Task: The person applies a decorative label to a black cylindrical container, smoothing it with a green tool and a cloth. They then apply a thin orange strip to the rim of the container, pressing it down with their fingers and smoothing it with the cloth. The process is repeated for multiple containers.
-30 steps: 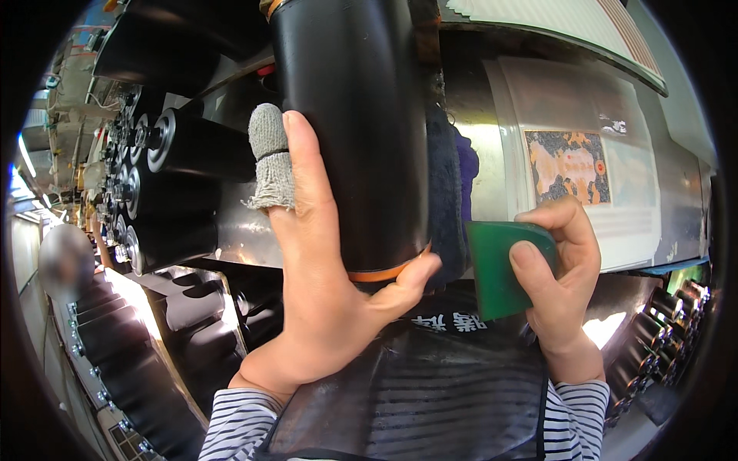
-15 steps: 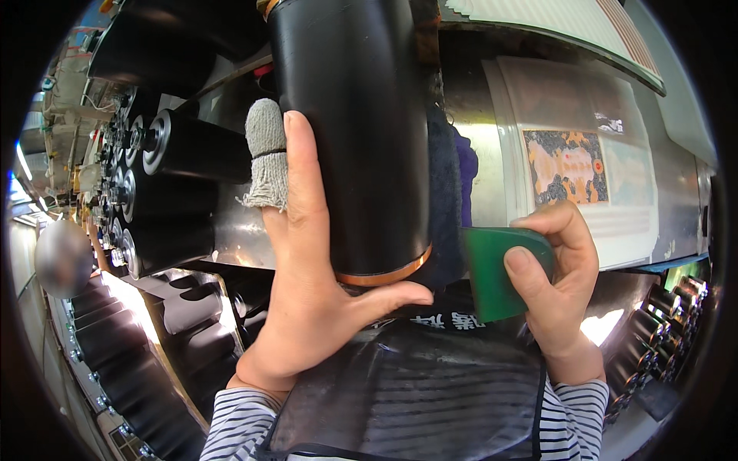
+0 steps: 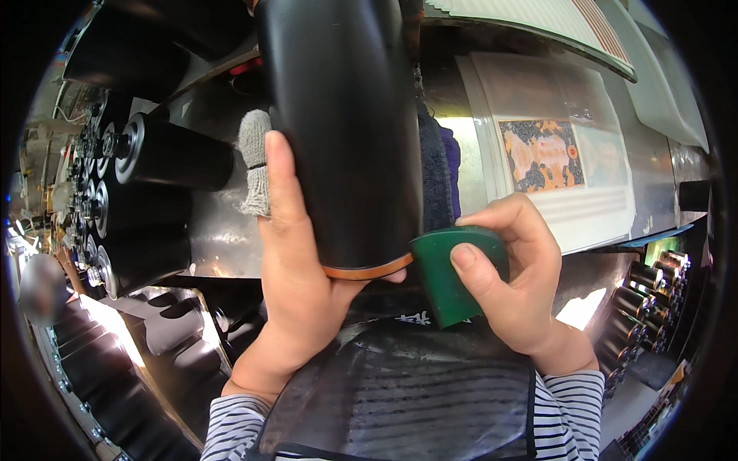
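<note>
A large black cylinder (image 3: 342, 131) is held upright in the middle of the view, cupped at its lower end by the left hand (image 3: 296, 284), fingers wrapped around it. A green pad (image 3: 453, 269) is pinched by the right hand (image 3: 515, 284) against the cylinder's orange rim (image 3: 365, 270).

Both forearms come up from the lower edge in striped sleeves, the wrists bare and slightly bent back. The left hand (image 3: 296, 284) stands upright with its palm turned inward, fingers stretched straight up and pressed flat, the index finger wearing a grey knitted cot, and the thumb hooked across underneath to the right. The right hand (image 3: 511, 284) sits just beside it at about the same height, fingers curled over the top and the thumb laid flat along the front in a closed pinch.
</note>
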`<action>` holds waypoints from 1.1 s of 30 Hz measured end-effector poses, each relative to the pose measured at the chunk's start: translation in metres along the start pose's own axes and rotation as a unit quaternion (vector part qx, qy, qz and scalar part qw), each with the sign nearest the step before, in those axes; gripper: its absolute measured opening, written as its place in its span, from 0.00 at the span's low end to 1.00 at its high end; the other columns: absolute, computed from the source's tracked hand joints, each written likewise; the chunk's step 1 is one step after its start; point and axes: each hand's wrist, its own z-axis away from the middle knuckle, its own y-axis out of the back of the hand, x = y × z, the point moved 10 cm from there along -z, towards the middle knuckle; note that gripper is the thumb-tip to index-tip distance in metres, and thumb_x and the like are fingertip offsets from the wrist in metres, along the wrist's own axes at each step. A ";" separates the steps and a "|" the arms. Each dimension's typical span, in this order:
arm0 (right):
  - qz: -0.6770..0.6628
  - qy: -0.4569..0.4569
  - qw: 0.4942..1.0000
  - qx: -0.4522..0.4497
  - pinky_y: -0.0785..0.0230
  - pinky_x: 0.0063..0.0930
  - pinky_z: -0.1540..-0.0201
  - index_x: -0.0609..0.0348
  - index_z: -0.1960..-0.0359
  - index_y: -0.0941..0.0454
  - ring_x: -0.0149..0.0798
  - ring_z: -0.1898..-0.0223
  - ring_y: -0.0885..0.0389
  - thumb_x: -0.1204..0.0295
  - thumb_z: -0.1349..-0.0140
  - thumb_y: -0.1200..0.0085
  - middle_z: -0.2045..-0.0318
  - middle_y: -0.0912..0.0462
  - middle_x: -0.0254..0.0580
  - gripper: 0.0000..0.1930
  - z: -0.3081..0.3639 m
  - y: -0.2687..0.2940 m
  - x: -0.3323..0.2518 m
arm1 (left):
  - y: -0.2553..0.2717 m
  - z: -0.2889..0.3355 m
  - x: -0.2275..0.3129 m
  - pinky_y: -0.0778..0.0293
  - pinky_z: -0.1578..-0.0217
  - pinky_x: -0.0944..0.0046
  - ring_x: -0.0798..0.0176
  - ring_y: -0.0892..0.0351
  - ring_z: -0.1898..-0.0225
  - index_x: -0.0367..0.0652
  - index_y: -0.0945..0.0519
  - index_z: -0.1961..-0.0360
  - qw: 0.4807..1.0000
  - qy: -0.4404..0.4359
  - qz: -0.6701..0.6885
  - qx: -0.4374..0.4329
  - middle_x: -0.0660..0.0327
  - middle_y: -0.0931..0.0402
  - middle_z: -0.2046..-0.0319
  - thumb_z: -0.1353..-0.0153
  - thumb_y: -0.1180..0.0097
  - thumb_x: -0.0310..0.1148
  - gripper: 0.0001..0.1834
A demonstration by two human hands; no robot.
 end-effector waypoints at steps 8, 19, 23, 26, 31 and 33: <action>0.023 -0.072 0.997 0.028 0.30 0.17 0.62 0.67 0.62 0.31 0.24 0.67 0.24 0.78 0.40 0.46 0.68 0.22 0.41 0.08 0.000 0.020 0.016 | 0.001 0.000 -0.027 0.66 0.34 0.48 0.49 0.51 0.31 0.32 0.60 0.32 0.993 0.062 0.050 -0.084 0.45 0.54 0.32 0.54 0.32 0.41 0.59; 0.021 -0.067 0.998 -0.003 0.32 0.17 0.64 0.66 0.63 0.30 0.23 0.68 0.25 0.77 0.42 0.44 0.68 0.22 0.39 0.09 -0.008 0.012 0.016 | -0.003 0.005 -0.039 0.45 0.38 0.53 0.44 0.36 0.40 0.33 0.64 0.31 0.996 0.046 0.040 -0.059 0.41 0.45 0.37 0.62 0.25 0.36 0.67; -0.016 -0.045 0.999 -0.008 0.31 0.16 0.64 0.66 0.63 0.30 0.22 0.68 0.25 0.78 0.43 0.43 0.68 0.22 0.38 0.09 -0.005 0.010 0.005 | 0.002 -0.001 -0.021 0.43 0.39 0.54 0.44 0.38 0.38 0.33 0.59 0.32 0.997 0.048 0.052 -0.038 0.42 0.47 0.35 0.59 0.27 0.33 0.61; -0.007 0.006 0.993 -0.119 0.31 0.17 0.63 0.67 0.62 0.28 0.22 0.65 0.24 0.79 0.44 0.41 0.66 0.22 0.39 0.10 -0.002 -0.022 -0.019 | 0.004 -0.011 0.017 0.37 0.41 0.57 0.50 0.36 0.39 0.38 0.64 0.31 0.996 -0.044 -0.075 -0.018 0.47 0.48 0.35 0.63 0.26 0.29 0.66; 0.015 -0.058 0.998 -0.027 0.32 0.16 0.62 0.66 0.62 0.31 0.24 0.67 0.25 0.77 0.42 0.44 0.68 0.23 0.39 0.10 -0.009 0.011 0.017 | 0.001 -0.010 -0.002 0.31 0.46 0.57 0.51 0.30 0.44 0.40 0.71 0.31 0.998 -0.007 0.057 -0.038 0.46 0.37 0.41 0.66 0.25 0.28 0.72; 0.009 -0.068 0.998 -0.011 0.32 0.16 0.63 0.66 0.62 0.30 0.23 0.67 0.25 0.78 0.43 0.44 0.68 0.23 0.39 0.10 -0.010 0.017 0.025 | -0.002 -0.002 -0.027 0.30 0.47 0.57 0.51 0.29 0.45 0.40 0.73 0.32 0.992 0.075 0.096 -0.037 0.45 0.34 0.43 0.66 0.24 0.29 0.73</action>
